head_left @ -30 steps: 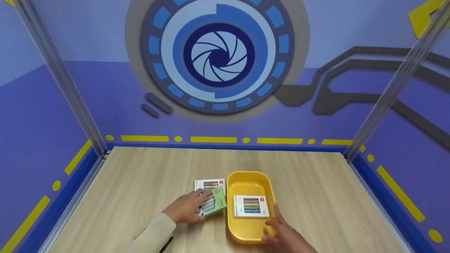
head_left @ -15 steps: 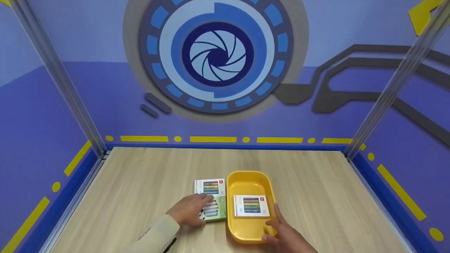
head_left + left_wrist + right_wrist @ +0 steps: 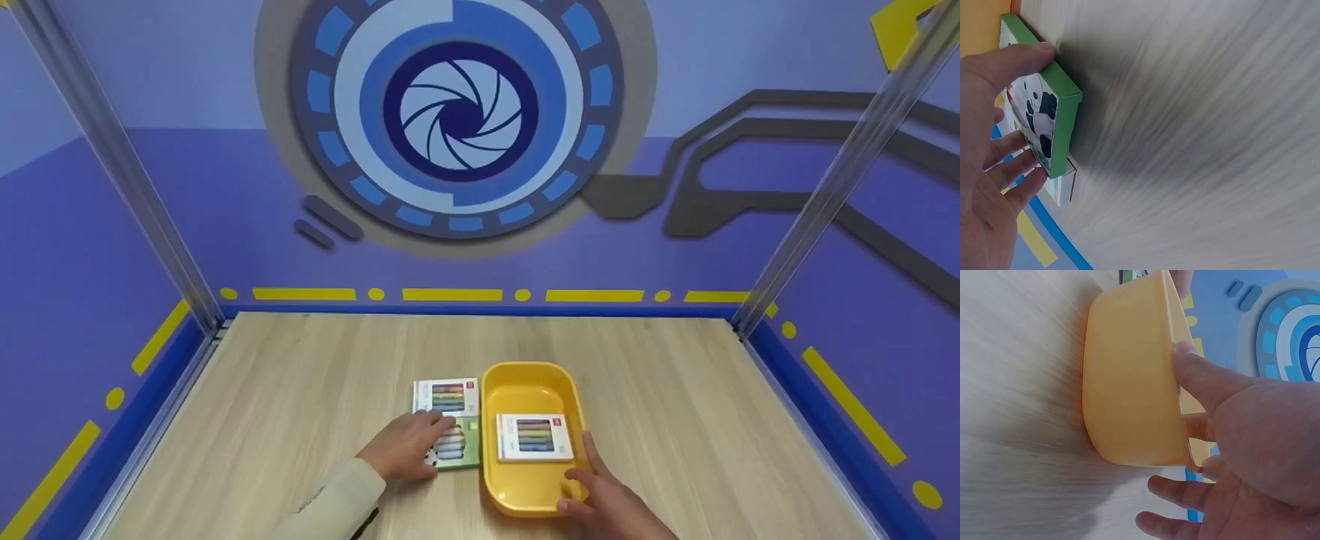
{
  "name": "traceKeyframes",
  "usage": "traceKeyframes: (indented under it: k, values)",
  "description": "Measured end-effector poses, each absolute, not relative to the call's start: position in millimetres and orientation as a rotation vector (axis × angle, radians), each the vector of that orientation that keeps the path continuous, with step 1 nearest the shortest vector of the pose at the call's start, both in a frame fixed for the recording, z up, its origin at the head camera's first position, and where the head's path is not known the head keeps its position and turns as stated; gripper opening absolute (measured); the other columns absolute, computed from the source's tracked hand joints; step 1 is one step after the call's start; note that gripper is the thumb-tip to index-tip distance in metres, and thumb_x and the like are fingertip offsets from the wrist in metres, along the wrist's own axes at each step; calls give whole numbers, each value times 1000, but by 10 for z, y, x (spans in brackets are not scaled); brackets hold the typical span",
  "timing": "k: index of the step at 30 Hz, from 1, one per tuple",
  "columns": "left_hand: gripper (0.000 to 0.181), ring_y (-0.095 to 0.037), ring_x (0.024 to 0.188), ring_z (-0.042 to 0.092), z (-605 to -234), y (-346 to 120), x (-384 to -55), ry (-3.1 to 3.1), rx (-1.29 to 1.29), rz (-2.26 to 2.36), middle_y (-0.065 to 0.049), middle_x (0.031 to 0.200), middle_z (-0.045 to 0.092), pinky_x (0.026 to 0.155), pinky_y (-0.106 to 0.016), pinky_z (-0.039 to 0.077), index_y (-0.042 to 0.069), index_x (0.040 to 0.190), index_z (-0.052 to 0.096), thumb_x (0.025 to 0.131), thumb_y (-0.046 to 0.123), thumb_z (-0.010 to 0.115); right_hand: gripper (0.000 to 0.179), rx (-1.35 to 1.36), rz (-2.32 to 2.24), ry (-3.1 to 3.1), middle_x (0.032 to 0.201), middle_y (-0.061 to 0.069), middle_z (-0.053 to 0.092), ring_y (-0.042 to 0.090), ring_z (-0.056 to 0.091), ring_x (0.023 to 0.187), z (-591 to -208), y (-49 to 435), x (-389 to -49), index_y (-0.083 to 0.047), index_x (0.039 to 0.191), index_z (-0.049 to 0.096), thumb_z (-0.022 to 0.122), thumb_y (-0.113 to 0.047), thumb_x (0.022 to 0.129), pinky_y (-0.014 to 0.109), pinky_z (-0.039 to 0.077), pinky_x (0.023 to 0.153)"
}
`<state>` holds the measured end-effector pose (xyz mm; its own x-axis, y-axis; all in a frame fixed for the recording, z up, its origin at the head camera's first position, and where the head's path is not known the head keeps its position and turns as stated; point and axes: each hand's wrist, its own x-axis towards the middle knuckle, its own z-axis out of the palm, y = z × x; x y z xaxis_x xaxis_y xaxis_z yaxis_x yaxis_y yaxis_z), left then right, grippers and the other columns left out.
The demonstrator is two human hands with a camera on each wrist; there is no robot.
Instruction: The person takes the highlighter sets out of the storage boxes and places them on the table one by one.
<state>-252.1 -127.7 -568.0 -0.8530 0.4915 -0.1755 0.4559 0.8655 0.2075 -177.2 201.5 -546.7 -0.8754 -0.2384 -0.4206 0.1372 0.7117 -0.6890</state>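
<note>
Straightened green panda box (image 3: 456, 448) alongside loose white crayon box (image 3: 448, 396) — seemingly lined up; holding it in left grip (image 3: 401, 448), yellow tray (image 3: 525, 491) in right grip (image 3: 607, 495).

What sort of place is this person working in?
Perhaps a purpose-built demonstration or recording booth: a wood-grain tabletop walled by decorated blue-purple panels, with metal corner posts and a large aperture-like emblem at the back.

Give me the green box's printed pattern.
Green box: black-and-white panda, seen best in the left wrist view.
</note>
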Motion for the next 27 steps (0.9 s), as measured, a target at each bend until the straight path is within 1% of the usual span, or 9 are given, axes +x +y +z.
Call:
traceKeyframes:
  k: [3, 5, 8, 12, 15, 17, 20, 23, 27]
  values:
    - [70, -20, 122, 45, -5686, -1270, -2514, 2835, 735, 227, 0, 135, 46, 103, -42, 38, 29, 134, 40, 73, 33, 74, 62, -37, -1064, 2399, 155, 4, -10, 32, 36, 128, -5465, 2016, -1761, -18, 118, 57, 64, -56, 69, 59, 34, 99]
    - [69, -20, 123, 45, -5689, -1272, -2512, 2859, 779, 192, -2, 134, 46, 103, -42, 38, 25, 134, 41, 73, 32, 73, 61, -30, -1081, 2385, 155, 3, -9, 28, 39, 124, -5459, 2017, -1760, -18, 119, 56, 65, -54, 70, 58, 35, 99]
    - [67, -21, 123, 45, -5693, -1266, -2507, 2887, 830, 133, -2, 134, 48, 104, -41, 38, 22, 134, 42, 74, 32, 72, 66, -17, -1125, 2355, 155, 3, -8, 25, 40, 120, -5453, 2019, -1761, -16, 124, 53, 67, -51, 70, 56, 37, 98]
    - [66, -20, 124, 46, -5699, -1246, -2506, 2884, 820, 93, -2, 134, 48, 105, -41, 37, 23, 133, 43, 75, 33, 72, 79, 98, -1242, 2269, 156, 2, -5, 22, 41, 113, -5451, 2025, -1765, -16, 134, 44, 70, -48, 68, 46, 42, 95]
    - [65, -20, 124, 45, -5709, -1235, -2513, 2884, 814, 84, -1, 135, 48, 105, -41, 37, 23, 132, 43, 75, 33, 73, 87, 180, -1304, 2217, 156, 2, -3, 22, 42, 108, -5447, 2031, -1767, -17, 139, 37, 71, -48, 66, 38, 43, 91]
    - [65, -20, 124, 46, -5713, -1234, -2519, 2894, 827, 73, -1, 135, 48, 105, -41, 37, 23, 132, 44, 75, 32, 72, 87, 179, -1308, 2219, 156, 2, -3, 22, 41, 109, -5447, 2036, -1763, -17, 139, 37, 71, -50, 65, 39, 43, 92]
    - [65, -21, 125, 45, -5714, -1234, -2525, 2902, 822, 75, -1, 136, 47, 105, -41, 37, 23, 133, 44, 75, 32, 72, 87, 192, -1345, 2186, 156, 1, -2, 22, 40, 113, -5442, 2039, -1749, -20, 139, 36, 70, -52, 65, 46, 42, 96]
    - [66, -21, 125, 44, -5713, -1237, -2525, 2897, 792, 93, -1, 137, 46, 106, -42, 36, 23, 134, 43, 75, 31, 72, 74, 54, -1249, 2269, 156, 2, -5, 24, 41, 116, -5444, 2044, -1745, -18, 131, 46, 67, -53, 69, 51, 41, 96]
    - [68, -21, 124, 44, -5703, -1230, -2527, 2881, 756, 120, -1, 137, 46, 105, -43, 37, 24, 134, 43, 74, 32, 73, 59, -147, -1035, 2434, 155, 9, -9, 33, 42, 123, -5450, 2050, -1759, -15, 117, 57, 62, -55, 74, 56, 40, 94]
